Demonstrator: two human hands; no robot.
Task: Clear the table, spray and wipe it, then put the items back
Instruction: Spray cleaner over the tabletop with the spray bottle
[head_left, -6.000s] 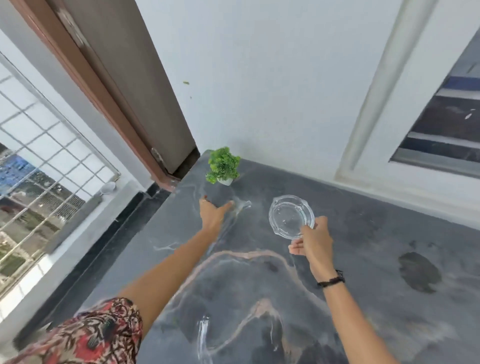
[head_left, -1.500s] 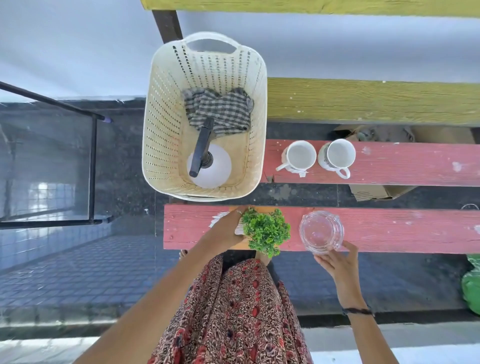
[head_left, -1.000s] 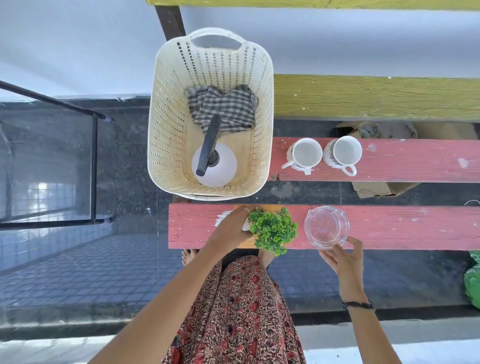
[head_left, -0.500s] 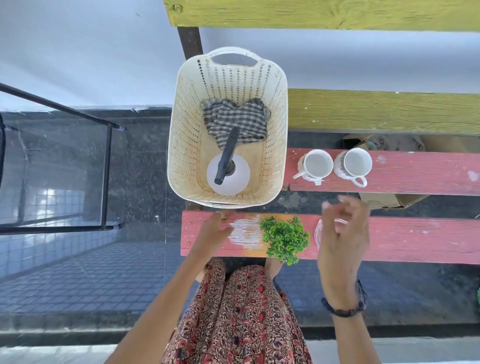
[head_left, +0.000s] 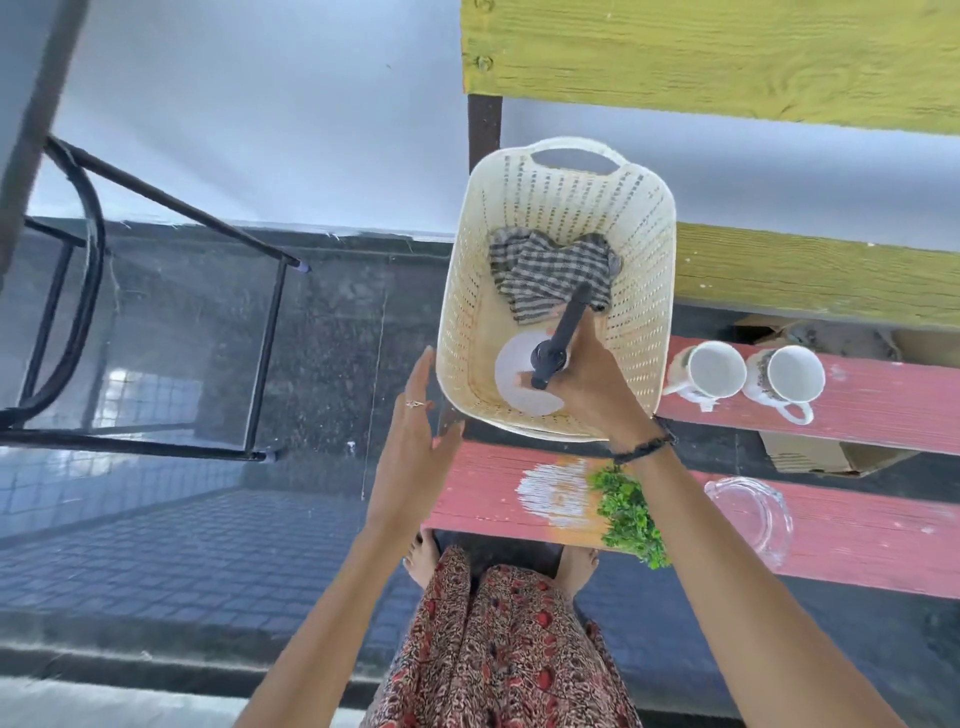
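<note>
A cream perforated basket (head_left: 641, 249) stands on the red bench. Inside it are a checked cloth (head_left: 545, 273) and a white spray bottle (head_left: 511, 376) with a black trigger head. My right hand (head_left: 589, 379) reaches into the basket and grips the bottle at its neck. My left hand (head_left: 415, 441) hovers open just left of the basket, fingers straight. The small green plant (head_left: 631, 512) and the clear glass dish (head_left: 750, 512) sit on the front red plank (head_left: 483, 493), the plant partly hidden by my right forearm.
Two white mugs (head_left: 719, 371) (head_left: 792, 376) stand on the rear red plank, right of the basket. Yellow planks form the bench back. A black metal chair frame (head_left: 156, 322) stands at the left over the dark tiled floor. A cardboard box lies under the bench.
I carried the plant and the glass dish from the grey table to the bench and let go of both. My right hand went into the basket and took the spray bottle. My left hand moved beside the basket.
</note>
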